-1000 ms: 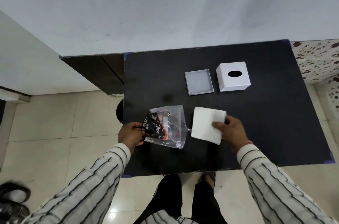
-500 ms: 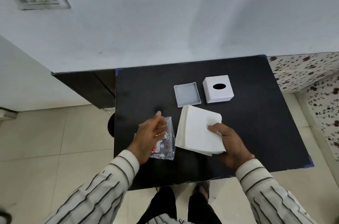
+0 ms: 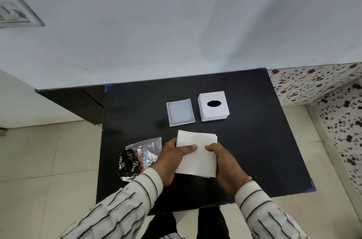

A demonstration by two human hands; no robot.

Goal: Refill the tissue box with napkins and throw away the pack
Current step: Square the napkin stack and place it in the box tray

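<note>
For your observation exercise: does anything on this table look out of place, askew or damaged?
Only the empty pack: crumpled and torn open, left of the hands. The napkin stack looks tidy; tissue box and tray sit squarely.

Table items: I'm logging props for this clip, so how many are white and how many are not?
White: 3 (napkin stack, box cover with oval hole, box base tray)
Clear and black: 1 (empty pack)
Total: 4

Black surface (image 3: 254,150) against a pale wall (image 3: 176,23); beige tiled floor (image 3: 49,160); switch plate (image 3: 13,11) (blurred) upper left.
</note>
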